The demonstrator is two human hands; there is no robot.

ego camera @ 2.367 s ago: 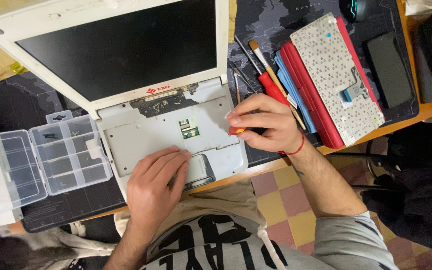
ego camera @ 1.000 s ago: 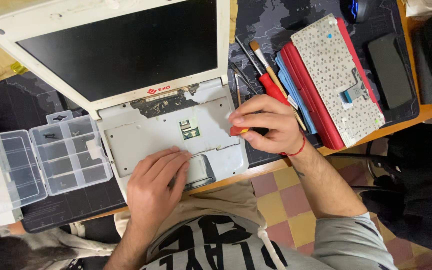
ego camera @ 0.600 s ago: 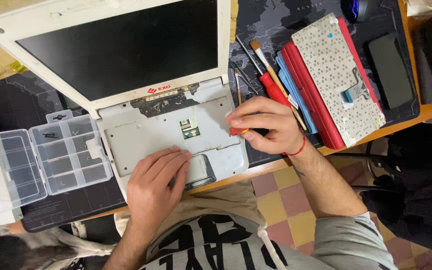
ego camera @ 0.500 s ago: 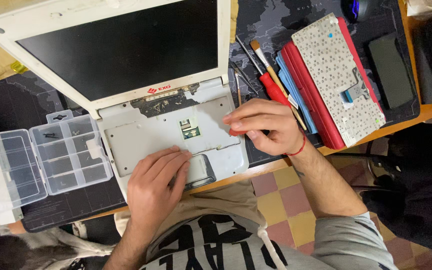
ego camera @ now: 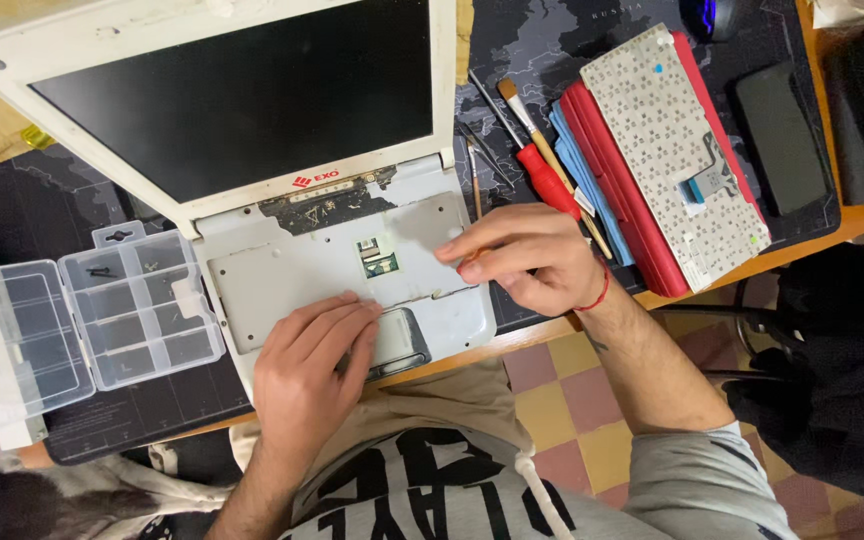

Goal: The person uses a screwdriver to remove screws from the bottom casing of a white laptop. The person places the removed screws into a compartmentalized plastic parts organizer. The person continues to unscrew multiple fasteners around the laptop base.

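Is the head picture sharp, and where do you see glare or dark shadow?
Head view: mostly sharp and evenly lit; the right hand looks slightly soft over the laptop; the left hand is crisp; the dark screen shows no strong glare; the clear organizer box has faint sheen; the lower right corner is deep shadow.

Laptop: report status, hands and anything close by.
Left hand flat on the laptop palm rest, holding nothing. Right hand pinching a small orange tool at the base's right edge. Red screwdriver and brush lie just behind.

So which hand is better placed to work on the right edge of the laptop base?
Probably the right hand: its fingertips already rest at that edge of the laptop base, while the left hand lies flat near the touchpad.
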